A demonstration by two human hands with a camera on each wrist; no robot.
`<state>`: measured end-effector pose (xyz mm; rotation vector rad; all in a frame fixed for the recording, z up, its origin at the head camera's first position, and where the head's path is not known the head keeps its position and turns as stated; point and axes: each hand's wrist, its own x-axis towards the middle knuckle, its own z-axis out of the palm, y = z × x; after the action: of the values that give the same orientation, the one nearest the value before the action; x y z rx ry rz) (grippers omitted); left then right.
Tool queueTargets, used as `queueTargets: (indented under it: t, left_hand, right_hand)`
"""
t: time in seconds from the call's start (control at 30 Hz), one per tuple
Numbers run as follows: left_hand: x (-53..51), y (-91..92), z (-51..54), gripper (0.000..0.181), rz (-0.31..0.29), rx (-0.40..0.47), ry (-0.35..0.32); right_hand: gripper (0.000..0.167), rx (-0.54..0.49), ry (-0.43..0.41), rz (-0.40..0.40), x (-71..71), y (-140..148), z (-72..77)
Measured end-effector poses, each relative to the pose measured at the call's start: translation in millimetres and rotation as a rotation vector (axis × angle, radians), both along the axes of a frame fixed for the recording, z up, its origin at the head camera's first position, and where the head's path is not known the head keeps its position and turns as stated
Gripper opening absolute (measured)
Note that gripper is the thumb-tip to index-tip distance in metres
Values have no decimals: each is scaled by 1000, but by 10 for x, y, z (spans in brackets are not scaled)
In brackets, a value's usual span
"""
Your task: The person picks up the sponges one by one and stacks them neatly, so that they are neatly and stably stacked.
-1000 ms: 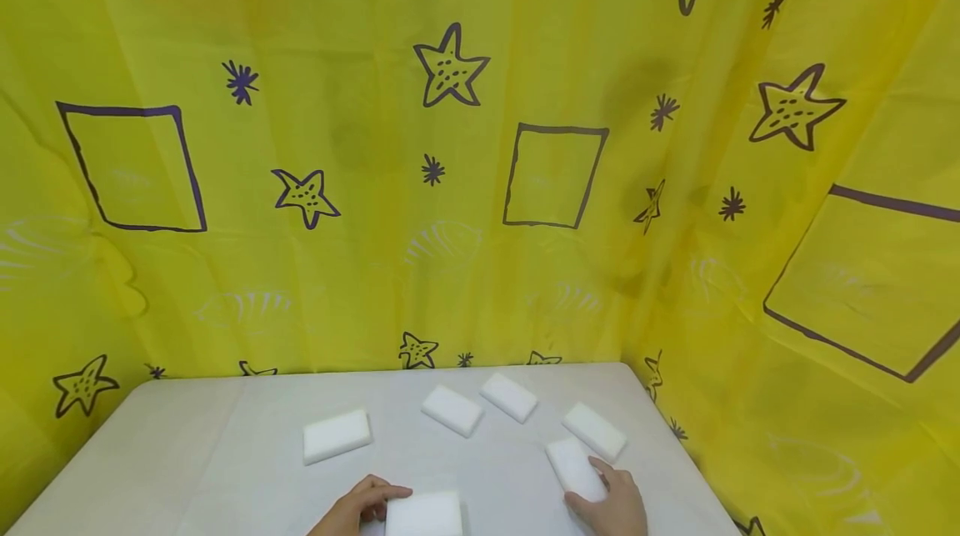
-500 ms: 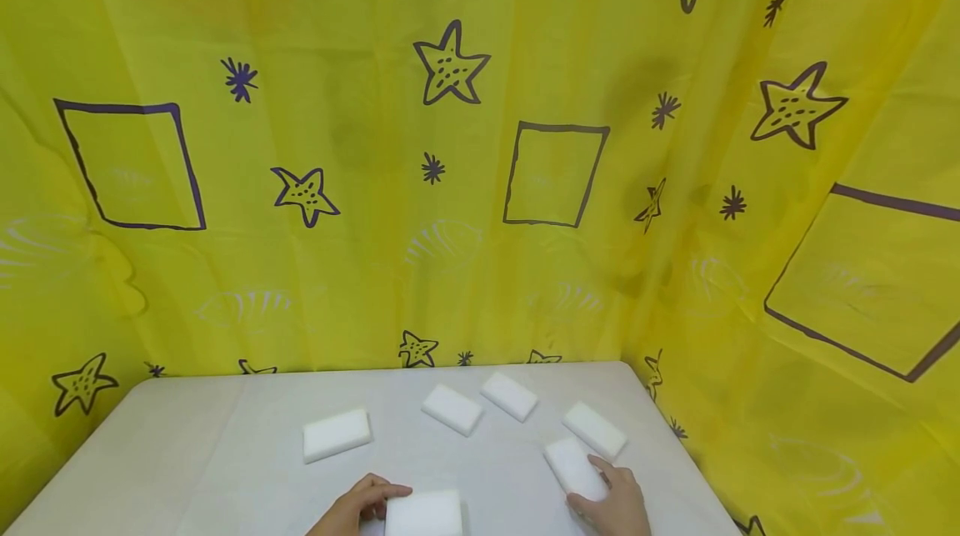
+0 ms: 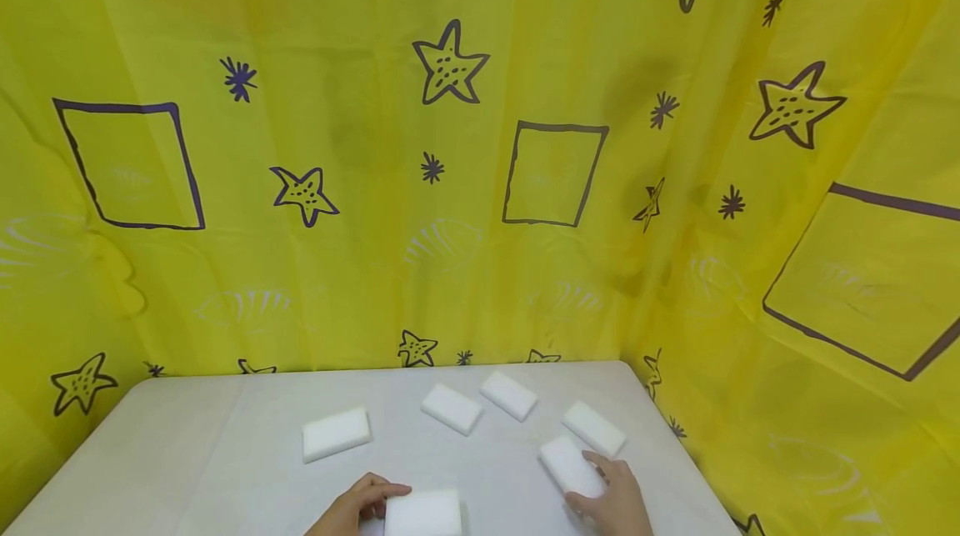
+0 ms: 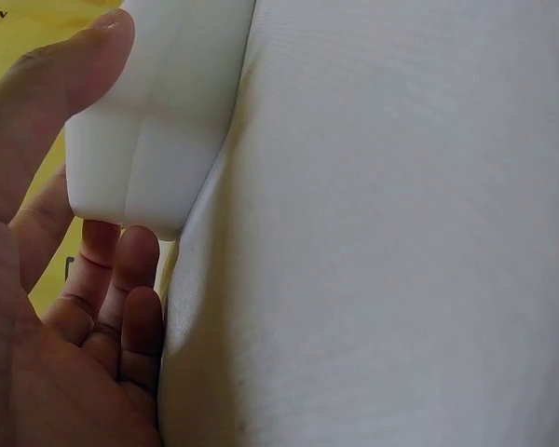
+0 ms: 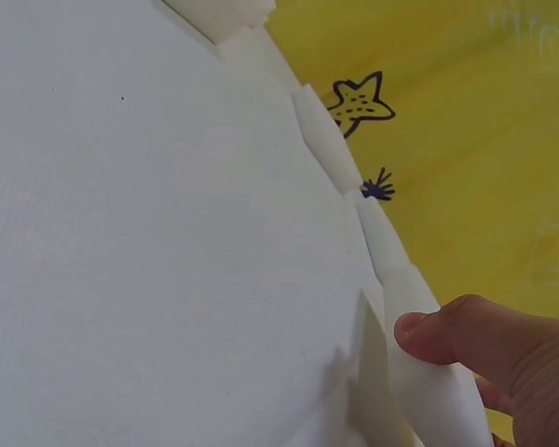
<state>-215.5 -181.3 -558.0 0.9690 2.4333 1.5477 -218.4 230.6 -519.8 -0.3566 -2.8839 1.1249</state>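
Note:
At the near edge of the head view, my left hand (image 3: 360, 507) holds a thick white sponge block (image 3: 423, 513) by its left end. The left wrist view has the thumb on one face of this block (image 4: 163, 102) and fingers around its end; a faint line runs along its side, and I cannot tell if it is one piece. To the right, my right hand (image 3: 617, 503) grips another white sponge (image 3: 568, 465) between thumb and fingers. In the right wrist view the thumb lies across that sponge (image 5: 433, 391), with the other fingers mostly hidden behind it.
Several more white sponges lie flat on the pale table (image 3: 225, 453): one at the left (image 3: 337, 434), one at centre (image 3: 452, 409), one farther back (image 3: 508, 396), one close beyond the right-hand sponge (image 3: 594, 428). A yellow patterned curtain (image 3: 360, 269) borders the table.
My right hand has slid its sponge slightly left and away from me, turning it a little. The left hand and the other sponges look unchanged.

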Motion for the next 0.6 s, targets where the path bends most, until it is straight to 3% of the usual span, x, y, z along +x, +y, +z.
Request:
queueTargets:
  t: [0.4, 0.6]
  left_hand:
    - [4, -2, 16, 54, 10, -8, -7]
    - [-6, -7, -11, 54, -8, 23, 35]
  right_hand:
    - [77, 21, 45, 29, -6, -58, 135]
    - [75, 27, 47, 44, -25, -97, 174]
